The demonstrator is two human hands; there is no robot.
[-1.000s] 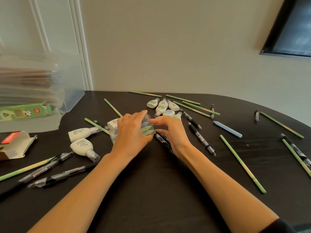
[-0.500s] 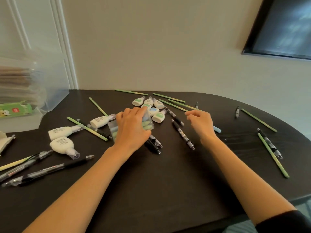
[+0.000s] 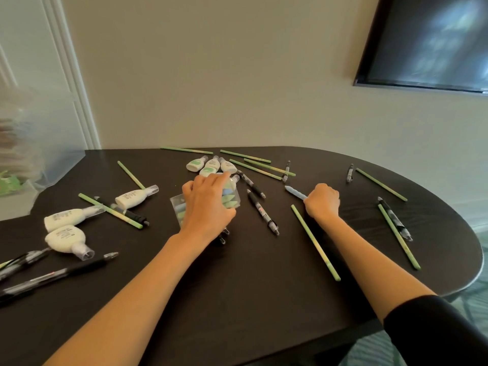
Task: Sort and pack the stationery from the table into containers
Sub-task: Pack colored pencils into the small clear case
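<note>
Left hand point(image 3: 208, 207) holds a small clear box point(image 3: 177, 207) in the middle of the dark table point(image 3: 264, 299), with its fingers curled over the top. Right hand point(image 3: 323, 200) is curled round a blue stick point(image 3: 293, 192) lying on the table to the right.

The head view is the only one. The box is see-through plastic with green and blue pieces inside, so a little looks packed. I think most of the job is left. Long thin green sticks point(image 3: 315, 243), shiny black pens point(image 3: 262, 212) and smooth white bottles point(image 3: 136, 197) with clear caps lie all over the table. A big cloudy plastic tub point(image 3: 60, 143) stands far left, too blurry to see inside.
</note>
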